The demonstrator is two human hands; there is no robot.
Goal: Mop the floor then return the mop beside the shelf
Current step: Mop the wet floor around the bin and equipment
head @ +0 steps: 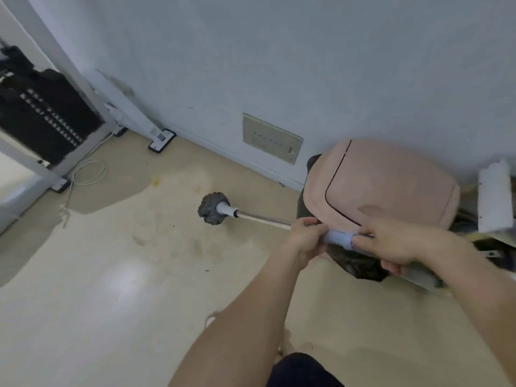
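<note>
A mop with a grey round head (213,208) rests on the beige floor (111,275), its metal shaft (262,219) running right toward me. My left hand (305,240) grips the shaft just before its light blue sleeve (339,238). My right hand (396,244) holds the handle further back, fingers wrapped around it. The white shelf frame (83,88) holding dark equipment stands at the far left. Brownish stains and dirt specks mark the floor near the mop head.
A pink-lidded bin (385,182) with a dark bag stands against the wall to the right of the mop. A white cable (89,171) coils by the shelf's foot. A wall plate (272,139) sits low on the wall. White clutter (494,196) lies at the far right.
</note>
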